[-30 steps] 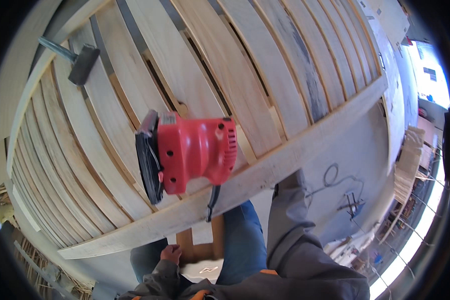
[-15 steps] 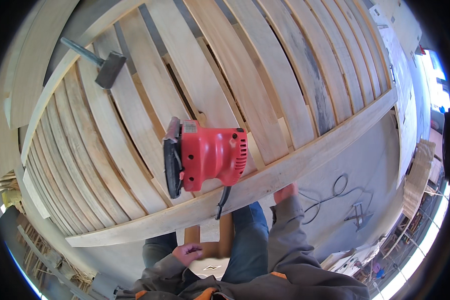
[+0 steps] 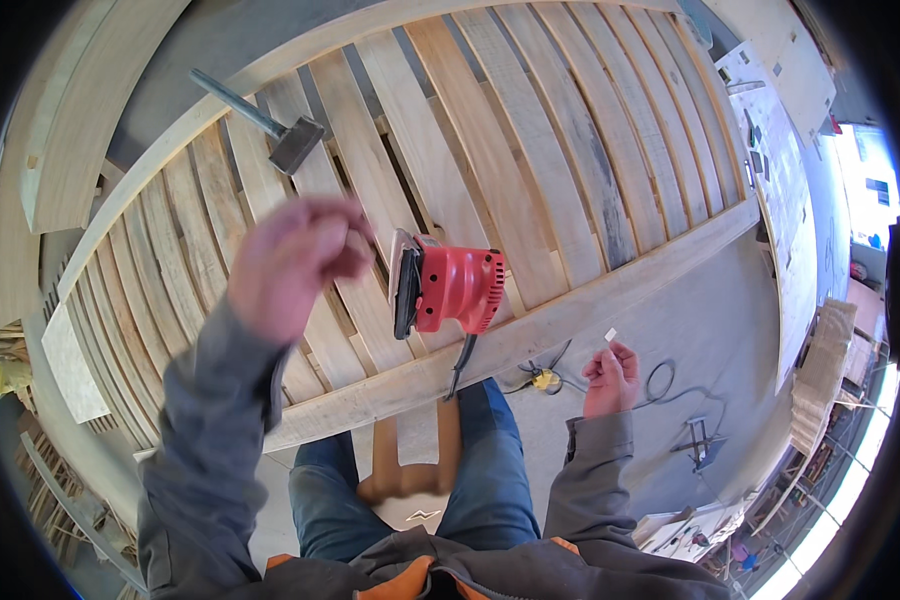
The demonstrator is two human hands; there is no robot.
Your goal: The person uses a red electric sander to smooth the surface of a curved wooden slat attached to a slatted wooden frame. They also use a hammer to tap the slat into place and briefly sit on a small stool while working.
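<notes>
A red electric sander (image 3: 457,288) lies on its side on a slatted wooden panel (image 3: 540,195), its black sanding pad facing left and its cord hanging over the near rail. My left hand (image 3: 305,255), smeared by motion, is raised over the slats left of the sander. Its fingers look bent, but I cannot make out whether they hold anything. Beyond the near rail, at the right, my right hand (image 3: 612,378) is closed, pinching a small white piece (image 3: 610,335) at its fingertips. A hammer (image 3: 296,146) with a dark block head rests across the panel's far-left rail.
Under my right hand, a dark cable (image 3: 660,382) loops over the grey floor beside a small yellow object (image 3: 545,380). A wooden stool (image 3: 407,478) shows between my legs. Pale boards (image 3: 85,110) lean at the far left; more sheets (image 3: 775,190) stand at the right.
My left hand has risen from my lap to over the slats. My right hand has come out from beside the rail, now showing the small white piece. The view has shifted.
</notes>
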